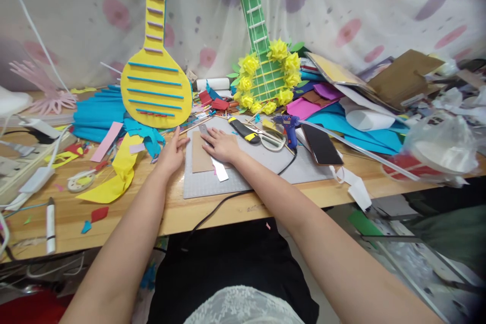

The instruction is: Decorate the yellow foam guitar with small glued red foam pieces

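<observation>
My right hand lies flat with fingers spread on a brown cardboard piece. Under its fingertips runs a narrow grey strip that looks like a steel ruler. A white paper strip sticks out below that palm. Just left of the cardboard, my left hand rests with fingers stretched out, near thin wooden sticks. Above it stands a yellow paper guitar with blue and purple strips. Beyond my right hand lie a yellow-black utility knife and scissors.
A grey cutting mat lies beneath the cardboard. A blue glue gun and a phone are at right, with the cord crossing the table's front edge. A green guitar with yellow flowers leans behind. Paper scraps and a power strip crowd the left.
</observation>
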Demonstrator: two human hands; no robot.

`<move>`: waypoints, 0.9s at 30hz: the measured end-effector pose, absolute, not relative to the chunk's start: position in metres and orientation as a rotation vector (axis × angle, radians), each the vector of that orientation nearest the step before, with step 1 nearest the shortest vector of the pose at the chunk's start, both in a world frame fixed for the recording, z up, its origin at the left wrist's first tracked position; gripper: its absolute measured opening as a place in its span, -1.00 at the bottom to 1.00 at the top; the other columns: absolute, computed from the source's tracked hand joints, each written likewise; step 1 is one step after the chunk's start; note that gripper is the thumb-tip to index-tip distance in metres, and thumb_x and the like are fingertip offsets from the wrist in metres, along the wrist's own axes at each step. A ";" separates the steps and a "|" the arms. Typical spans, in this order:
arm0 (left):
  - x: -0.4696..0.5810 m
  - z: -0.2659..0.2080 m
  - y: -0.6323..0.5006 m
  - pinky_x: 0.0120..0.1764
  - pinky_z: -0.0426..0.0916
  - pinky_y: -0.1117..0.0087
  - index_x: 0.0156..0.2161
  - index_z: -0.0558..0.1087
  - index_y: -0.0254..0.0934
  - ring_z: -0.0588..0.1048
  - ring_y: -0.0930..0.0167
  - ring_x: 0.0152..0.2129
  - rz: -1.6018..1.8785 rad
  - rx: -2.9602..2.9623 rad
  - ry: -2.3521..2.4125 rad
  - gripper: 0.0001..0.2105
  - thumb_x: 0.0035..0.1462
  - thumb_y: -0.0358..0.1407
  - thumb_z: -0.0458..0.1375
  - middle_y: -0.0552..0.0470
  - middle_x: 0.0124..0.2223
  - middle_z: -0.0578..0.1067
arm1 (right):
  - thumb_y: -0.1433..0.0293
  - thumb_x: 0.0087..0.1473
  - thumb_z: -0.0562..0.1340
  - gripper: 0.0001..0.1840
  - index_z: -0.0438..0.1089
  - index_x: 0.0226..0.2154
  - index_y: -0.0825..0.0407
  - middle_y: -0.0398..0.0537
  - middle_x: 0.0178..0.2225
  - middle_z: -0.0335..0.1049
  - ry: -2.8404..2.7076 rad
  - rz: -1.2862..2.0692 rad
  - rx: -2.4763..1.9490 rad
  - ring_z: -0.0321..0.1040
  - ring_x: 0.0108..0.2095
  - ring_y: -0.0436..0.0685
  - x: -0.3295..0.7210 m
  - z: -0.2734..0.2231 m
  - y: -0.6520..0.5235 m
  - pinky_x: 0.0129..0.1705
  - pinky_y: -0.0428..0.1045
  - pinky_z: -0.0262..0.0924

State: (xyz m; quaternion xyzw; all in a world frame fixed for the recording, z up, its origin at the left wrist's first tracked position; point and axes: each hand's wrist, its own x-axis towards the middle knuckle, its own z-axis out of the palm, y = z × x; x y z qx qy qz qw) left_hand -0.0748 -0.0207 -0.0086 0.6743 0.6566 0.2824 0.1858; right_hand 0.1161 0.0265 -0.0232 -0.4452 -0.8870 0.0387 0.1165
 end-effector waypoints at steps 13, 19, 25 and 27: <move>-0.074 -0.008 -0.020 0.04 0.23 0.30 0.29 -0.14 -0.21 0.28 0.38 0.10 0.774 1.889 1.878 -0.32 0.07 -0.48 -0.06 0.06 0.03 0.44 | 0.10 0.20 -0.10 -0.41 0.08 0.20 0.00 0.06 0.26 -0.06 -2.615 0.141 -1.316 -0.14 0.26 0.22 0.116 -0.020 0.025 0.23 0.13 -0.17; -0.074 -0.009 -0.019 0.03 0.24 0.29 0.29 -0.13 -0.22 0.27 0.36 0.10 0.775 1.909 1.878 -0.32 0.07 -0.48 -0.05 0.04 0.02 0.45 | 0.10 0.19 -0.10 -0.41 0.09 0.19 -0.02 0.02 0.26 -0.07 -2.617 0.139 -1.328 -0.13 0.26 0.19 0.116 -0.019 0.025 0.23 0.11 -0.18; -0.073 -0.008 -0.021 0.04 0.23 0.28 0.29 -0.11 -0.22 0.28 0.36 0.09 0.773 1.897 1.877 -0.33 0.08 -0.46 -0.03 0.03 0.02 0.46 | 0.09 0.19 -0.10 -0.41 0.09 0.19 -0.03 0.01 0.25 -0.04 -2.609 0.104 -1.318 -0.12 0.25 0.19 0.116 -0.022 0.026 0.23 0.11 -0.17; -0.073 -0.009 -0.021 0.05 0.21 0.27 0.29 -0.10 -0.21 0.29 0.35 0.09 0.791 1.900 1.853 -0.34 0.09 -0.40 0.00 0.01 0.02 0.45 | 0.09 0.19 -0.10 -0.41 0.10 0.19 -0.03 0.02 0.25 -0.04 -2.603 0.104 -1.315 -0.11 0.25 0.20 0.116 -0.023 0.026 0.23 0.11 -0.17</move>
